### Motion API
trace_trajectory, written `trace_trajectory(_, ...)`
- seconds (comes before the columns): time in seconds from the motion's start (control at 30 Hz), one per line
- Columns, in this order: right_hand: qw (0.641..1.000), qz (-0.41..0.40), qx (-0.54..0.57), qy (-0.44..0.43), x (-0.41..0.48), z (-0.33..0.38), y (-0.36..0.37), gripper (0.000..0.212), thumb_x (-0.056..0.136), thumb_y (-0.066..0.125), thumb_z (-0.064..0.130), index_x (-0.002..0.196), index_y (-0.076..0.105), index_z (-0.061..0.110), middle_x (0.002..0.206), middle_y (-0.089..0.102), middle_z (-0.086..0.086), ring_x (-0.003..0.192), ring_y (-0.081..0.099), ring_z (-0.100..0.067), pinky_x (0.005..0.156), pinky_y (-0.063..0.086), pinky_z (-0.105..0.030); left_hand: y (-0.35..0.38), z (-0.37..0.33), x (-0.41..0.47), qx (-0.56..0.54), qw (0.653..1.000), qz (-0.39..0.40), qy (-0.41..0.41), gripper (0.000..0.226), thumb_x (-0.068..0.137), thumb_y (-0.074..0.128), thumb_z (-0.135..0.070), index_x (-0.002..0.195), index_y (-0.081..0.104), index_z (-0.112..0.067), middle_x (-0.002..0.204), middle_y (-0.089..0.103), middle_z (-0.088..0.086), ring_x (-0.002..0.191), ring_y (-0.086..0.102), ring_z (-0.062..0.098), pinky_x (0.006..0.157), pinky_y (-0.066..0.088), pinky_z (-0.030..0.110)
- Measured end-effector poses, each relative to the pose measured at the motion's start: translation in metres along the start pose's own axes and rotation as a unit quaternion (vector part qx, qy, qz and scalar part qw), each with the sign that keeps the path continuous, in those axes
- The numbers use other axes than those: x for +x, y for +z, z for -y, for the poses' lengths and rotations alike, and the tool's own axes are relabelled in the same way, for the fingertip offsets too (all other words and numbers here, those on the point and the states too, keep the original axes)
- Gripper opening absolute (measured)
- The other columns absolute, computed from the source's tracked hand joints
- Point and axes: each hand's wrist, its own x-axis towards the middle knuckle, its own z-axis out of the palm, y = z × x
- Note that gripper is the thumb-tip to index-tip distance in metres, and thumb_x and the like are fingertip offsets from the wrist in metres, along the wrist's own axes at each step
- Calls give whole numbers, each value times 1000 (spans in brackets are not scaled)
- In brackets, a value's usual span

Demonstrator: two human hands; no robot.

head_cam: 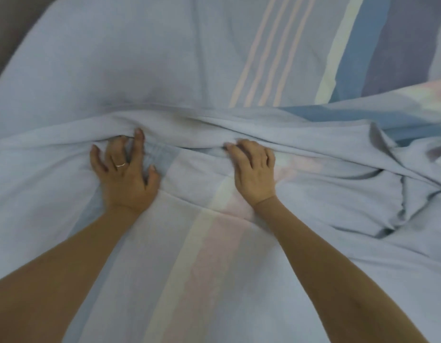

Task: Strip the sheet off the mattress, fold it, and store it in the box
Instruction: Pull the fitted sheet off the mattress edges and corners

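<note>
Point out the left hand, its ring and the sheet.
left hand [126, 179]: head view, back of the hand.
ring [121, 165]: head view, the band across one finger.
sheet [170, 120]: head view, the bunched fold just beyond the fingertips.
</note>
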Motion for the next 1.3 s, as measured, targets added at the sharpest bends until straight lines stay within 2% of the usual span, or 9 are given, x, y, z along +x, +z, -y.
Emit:
trace_trajectory(0.1,989,119,-2,85,12,-1,-7,60,81,42,17,141,44,13,146,43,-4,132,40,-22,114,21,-43,-4,-6,2,10,1000,21,10,70,85,33,-38,149,25,-9,149,27,21,139,17,28,113,-5,53)
trace_trajectory(0.23,971,227,-17,75,19,-5,-8,63,83,37,24,144,38,12,150,38,-4,137,34,-22,117,15,-44,-12,-9,7,21,998,67,-1,74,80,35,-37,147,28,-8,153,29,11,140,24,28,113,-1,54)
trace_trajectory(0.6,967,237,-38,83,17,-7,-1,64,82,35,28,144,32,16,148,40,-1,134,35,-19,116,12,-41,-7,-6,9,33,999,40,9,69,80,35,-35,142,37,-5,147,38,14,135,33,30,111,12,58)
trace_trajectory(0.83,969,232,-34,79,19,-7,-1,63,83,35,28,145,37,15,150,39,-1,134,34,-19,114,19,-43,-6,-4,12,10,999,28,20,70,80,35,-36,143,35,-6,148,37,13,136,32,29,112,9,55)
trace_trajectory(0.97,962,252,-4,108,24,-1,-12,61,84,36,26,144,40,16,149,40,0,134,39,-18,113,21,-41,-15,-8,9,1,998,60,3,73,78,35,-36,145,33,-7,151,34,10,138,29,27,113,6,53)
trace_trajectory(1.1,964,226,107,87,35,-17,-39,52,87,38,23,137,49,14,136,54,-6,119,53,-22,101,31,-32,-27,-23,9,-26,993,95,-60,69,75,36,-32,138,41,-5,147,38,12,133,31,26,108,13,46)
trace_trajectory(1.2,975,192,16,113,36,-63,-81,60,79,51,7,139,46,14,107,59,-14,86,56,-32,70,42,-36,-43,-54,11,-95,989,49,-105,55,75,40,-27,123,50,-1,136,43,21,120,34,30,97,24,45)
trace_trajectory(1.23,960,220,-30,171,38,-83,-97,71,78,53,1,145,36,18,103,56,-15,78,55,-34,63,39,-36,-48,-67,14,-120,989,32,-76,53,75,45,-24,123,49,-1,135,43,22,117,37,32,95,30,45)
trace_trajectory(1.3,888,329,-90,310,40,-121,-122,86,87,49,-1,152,1,29,104,55,-15,73,55,-32,62,38,-35,-56,-94,29,-154,985,72,-13,63,77,58,-16,137,40,-7,148,32,16,112,49,34,85,45,44)
